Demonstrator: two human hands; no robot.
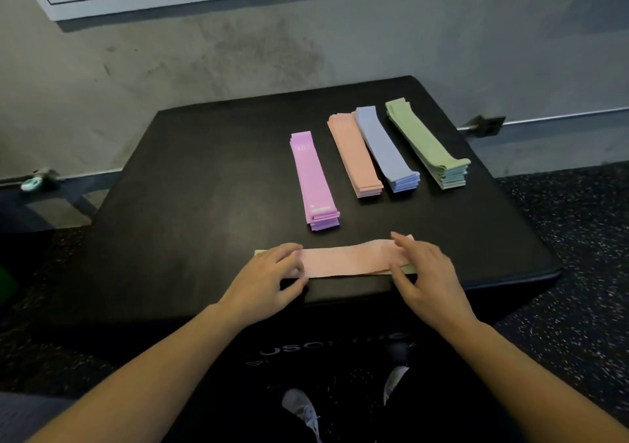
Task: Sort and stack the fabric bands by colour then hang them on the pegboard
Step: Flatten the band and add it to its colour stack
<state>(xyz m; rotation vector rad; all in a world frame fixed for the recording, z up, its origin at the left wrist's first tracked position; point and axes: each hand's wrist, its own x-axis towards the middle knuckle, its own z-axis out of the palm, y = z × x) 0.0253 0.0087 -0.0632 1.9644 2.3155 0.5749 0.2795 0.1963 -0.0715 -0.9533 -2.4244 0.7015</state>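
Step in hand, as judged: a pale pink band (347, 258) is being squared up at the near edge of the black worktop (204, 187), prior to transfer to its colour stack.

Hands: left hand (269, 279) lies on the band's left end, fingers (289, 250) lightly bent over the fabric, thumb at the worktop edge; a firm pinch cannot be confirmed. Right hand (422, 272) covers the right end, fingers fairly straight and spread, pressing down; nothing is seen to be gripped.

Band: laid flat, crosswise, approx. parallel to the near edge. A slight rise is noted in the fabric nr. the right hand. A greenish strip (260, 252) shows beneath at both ends, so at least one more unsorted band is judged to lie under it.

Sorted stacks, further back on the worktop, apart from each other except where noted:
- purple stack (315, 184), nearest the band, ends somewhat fanned.
- peach stack (354, 156), a close colour match for the band.
- blue stack (386, 149), touching or overlapping the peach stack at the far end.
- green stack (427, 143), rightmost.

Recommendations: the rise should be smoothed outward before lifting. Both ends should be taken together so only the top band is lifted and the greenish one is left behind. Colour should be checked vs. peach stack before placing; edges to be aligned w/ the stack on set-down. No pegboard is identifiable in view; hanging is not yet begun.
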